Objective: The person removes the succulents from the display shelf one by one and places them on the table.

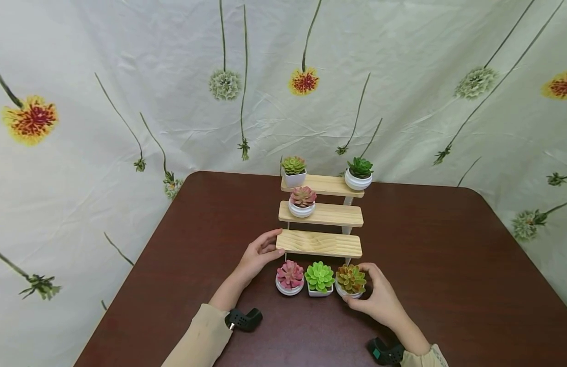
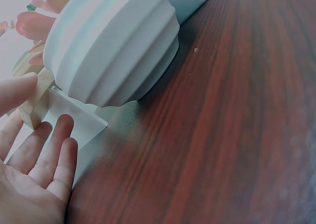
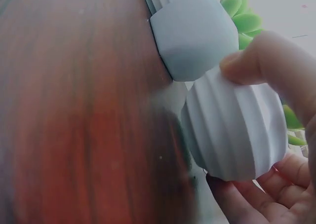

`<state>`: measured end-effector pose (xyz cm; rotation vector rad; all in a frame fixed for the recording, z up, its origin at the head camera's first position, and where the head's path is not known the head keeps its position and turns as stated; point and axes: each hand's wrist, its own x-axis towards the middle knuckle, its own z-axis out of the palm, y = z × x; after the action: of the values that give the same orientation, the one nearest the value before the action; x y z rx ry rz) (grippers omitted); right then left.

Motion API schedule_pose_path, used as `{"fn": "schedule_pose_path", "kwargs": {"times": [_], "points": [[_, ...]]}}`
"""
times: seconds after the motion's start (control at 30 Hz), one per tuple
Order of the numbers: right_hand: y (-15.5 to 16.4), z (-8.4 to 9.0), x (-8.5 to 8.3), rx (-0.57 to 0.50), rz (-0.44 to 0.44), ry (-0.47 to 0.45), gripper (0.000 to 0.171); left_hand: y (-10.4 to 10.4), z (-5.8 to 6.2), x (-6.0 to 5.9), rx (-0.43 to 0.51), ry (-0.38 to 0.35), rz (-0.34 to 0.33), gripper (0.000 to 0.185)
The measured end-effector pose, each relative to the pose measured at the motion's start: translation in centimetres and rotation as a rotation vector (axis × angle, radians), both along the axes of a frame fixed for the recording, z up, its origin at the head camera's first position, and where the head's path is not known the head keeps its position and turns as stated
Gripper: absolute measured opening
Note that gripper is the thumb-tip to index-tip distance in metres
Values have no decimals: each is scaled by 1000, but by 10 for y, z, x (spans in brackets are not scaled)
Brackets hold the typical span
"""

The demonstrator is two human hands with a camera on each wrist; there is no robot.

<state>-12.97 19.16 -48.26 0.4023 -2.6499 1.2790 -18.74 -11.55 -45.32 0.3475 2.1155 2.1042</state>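
A three-tier wooden display stand (image 1: 319, 243) stands at the table's far side. My left hand (image 1: 259, 253) holds the left end of its lowest board between thumb and fingers. At the stand's foot sit a pink succulent (image 1: 290, 275) in a round white pot and a bright green succulent (image 1: 319, 278) in a square one. My right hand (image 1: 378, 294) grips the orange-green succulent (image 1: 351, 279) at the right of this row, thumb in front and fingers behind its ribbed white pot (image 3: 234, 128). In the left wrist view, a ribbed pot (image 2: 118, 46) is beside my left hand.
A green-red succulent (image 1: 293, 165) and a dark green one (image 1: 360, 167) stand at opposite ends of the top board. A dusty pink succulent (image 1: 303, 198) is on the middle board's left. Behind the brown table (image 1: 430, 244) hangs a flower-printed cloth (image 1: 393, 102).
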Motion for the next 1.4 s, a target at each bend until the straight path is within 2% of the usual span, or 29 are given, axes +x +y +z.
{"fn": "schedule_pose_path", "kwargs": {"times": [0.27, 0.47, 0.6, 0.77, 0.93, 1.13, 1.27, 1.4], "points": [[-1, -2, -1, -38, 31, -20, 60, 0, 0, 0, -5, -8, 0, 51], [0, 2, -2, -57, 58, -71, 60, 0, 0, 0, -9, -10, 3, 51], [3, 9, -4, -23, 87, -83, 64, -1, 0, 0, -22, -12, 10, 51], [6, 18, -6, 26, 74, -77, 73, -1, 0, -1, -34, -19, 23, 51], [7, 25, -7, -43, 129, -77, 78, -1, 0, 0, -40, -20, 21, 51], [7, 30, -12, -94, 213, -30, 79, -1, 1, -1, -40, -22, 15, 51], [3, 40, -15, -95, 233, -18, 78, 0, 1, -1, -34, -21, 10, 51], [-7, 62, -14, -104, 240, -42, 76, 0, 1, -1, -27, -23, 8, 51]]}}
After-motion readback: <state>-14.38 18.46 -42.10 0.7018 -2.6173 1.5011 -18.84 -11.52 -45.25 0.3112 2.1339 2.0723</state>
